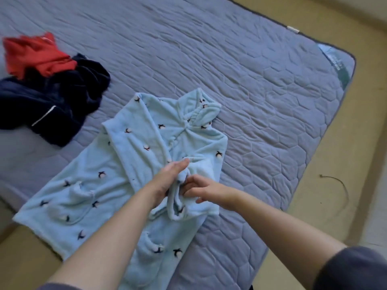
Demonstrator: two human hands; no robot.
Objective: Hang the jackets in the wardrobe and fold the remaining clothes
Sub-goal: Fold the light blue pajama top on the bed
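The pale blue fleece top (117,189) lies spread on the bed (251,80) beneath both hands, and its sleeve (178,206), pinched by the curled right hand (202,189) and braced by the flat-fingered left hand (169,178), wants laying smooth across the body, with the heap of dark and red clothes (52,91) waiting well beyond the left hand.
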